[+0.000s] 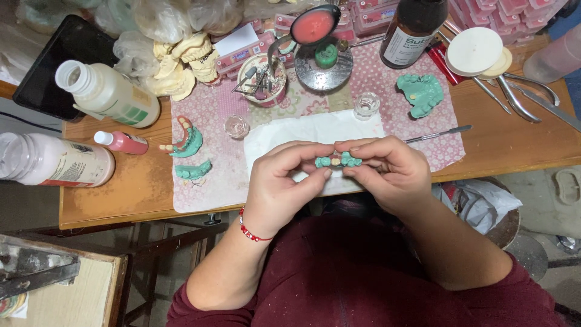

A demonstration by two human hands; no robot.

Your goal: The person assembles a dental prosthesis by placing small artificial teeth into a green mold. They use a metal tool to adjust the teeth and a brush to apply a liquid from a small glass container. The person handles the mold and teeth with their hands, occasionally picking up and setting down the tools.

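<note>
While both hands meet over the white paper sheet (315, 130) near the table's front edge, they pinch one small green dental model (338, 161) between them. Left hand (281, 181) grips its left end with thumb and forefinger; right hand (387, 169) clamps the right end the same way. Small pale teeth show along the piece. Whether a tool sits in either hand cannot be told.

Judgement on doing this well: keep the piece low over the paper so anything that slips lands there, hold by the green base rather than by the teeth, and steady the wrists against the table edge.

Packages and labels, by place:
- Far left: white plastic bottle (109, 94), lying tilted, cap off, green-and-white label.
- Left edge: large pale bottle (54, 160) on its side, white label with a red band.
- Between those two: small pink bottle (124, 142) with white cap, lying down.
- Far centre-right: brown glass bottle (414, 30), upright, white label with dark print.
- Far edge: stacked pink flat boxes (508, 12), also more behind the metal stand.
- Far right: round white lidded tub (475, 51).

Other notes: pink floral cloth (212, 181) under the work. Two green models (190, 148) left of the paper, another green cast (422, 92) to the far right. Thin metal tool (439, 134) lies just beyond the right hand. Yellowish plaster casts (184, 63) far left of centre.
</note>
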